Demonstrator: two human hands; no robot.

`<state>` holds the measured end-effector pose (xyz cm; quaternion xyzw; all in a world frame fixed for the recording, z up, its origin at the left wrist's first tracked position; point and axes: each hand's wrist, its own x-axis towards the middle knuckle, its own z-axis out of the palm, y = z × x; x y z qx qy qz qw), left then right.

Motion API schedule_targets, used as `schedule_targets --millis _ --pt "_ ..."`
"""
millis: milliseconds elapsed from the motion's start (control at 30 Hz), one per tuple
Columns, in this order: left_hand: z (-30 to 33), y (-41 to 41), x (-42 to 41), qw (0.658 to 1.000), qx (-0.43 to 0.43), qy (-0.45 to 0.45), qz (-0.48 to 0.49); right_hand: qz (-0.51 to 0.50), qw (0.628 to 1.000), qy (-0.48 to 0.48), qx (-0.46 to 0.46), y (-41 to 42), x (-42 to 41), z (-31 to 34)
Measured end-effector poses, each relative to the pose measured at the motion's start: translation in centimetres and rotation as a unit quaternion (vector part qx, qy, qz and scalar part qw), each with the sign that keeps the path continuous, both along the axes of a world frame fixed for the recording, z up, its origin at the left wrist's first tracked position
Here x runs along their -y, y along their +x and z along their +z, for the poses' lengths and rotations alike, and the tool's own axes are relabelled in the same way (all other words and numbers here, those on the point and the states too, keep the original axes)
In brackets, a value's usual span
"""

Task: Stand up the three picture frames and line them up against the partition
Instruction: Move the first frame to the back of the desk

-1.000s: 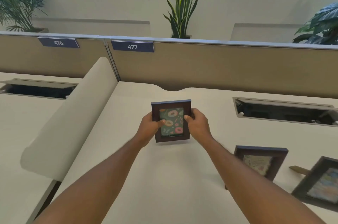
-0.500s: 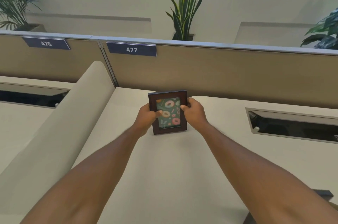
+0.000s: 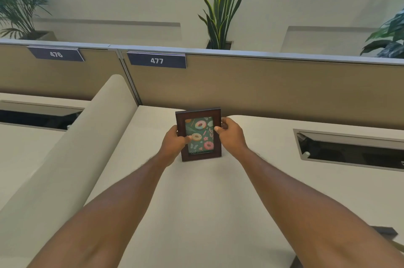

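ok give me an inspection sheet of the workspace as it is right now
surface: pale desk, bare in the middle; open cable tray slot at right.
job's things: doughnut picture frame upright, short of the partition; whether it touches the desk cannot be told. Dark corner of another frame at lower right; a third not in view.
clutter: nothing seen.
hands: left hand and right hand grip the frame's side edges.
cables: nothing clear; tray slot too dark.
surroundings: desk labels 476 and 477, curved side divider, plants, windows.
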<state>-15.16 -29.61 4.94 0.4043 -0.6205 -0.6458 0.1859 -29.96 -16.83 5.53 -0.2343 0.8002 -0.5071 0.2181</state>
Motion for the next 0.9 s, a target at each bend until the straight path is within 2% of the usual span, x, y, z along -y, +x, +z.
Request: schedule_targets --millis 133,233,333,567,900 --pt "-1.1 1.8 -1.8 0.995 0.079 -0.057 0.031 -0.018 1.0 -0.002 0.011 1.4 -1.7 0.2" --pt "-1.8 3.7 -4.5 0.977 0.15 -0.132 0.07 -0.017 1.0 -0.008 0.01 3.5 -4.1 0.4" --pt "-2.3 5.5 -8.2 0.964 0.171 -0.181 0.087 -0.027 0.999 -0.027 -0.004 6.0 -6.7 0.6" --pt "-2.0 7.5 -17.7 0.967 0.121 -0.204 0.095 -0.007 0.996 -0.079 -0.041 10.8 -13.6 2.1" --pt "-1.1 7.5 -28.3 0.985 0.05 -0.164 0.014 0.081 0.989 -0.117 -0.05 13.8 -25.3 1.4"
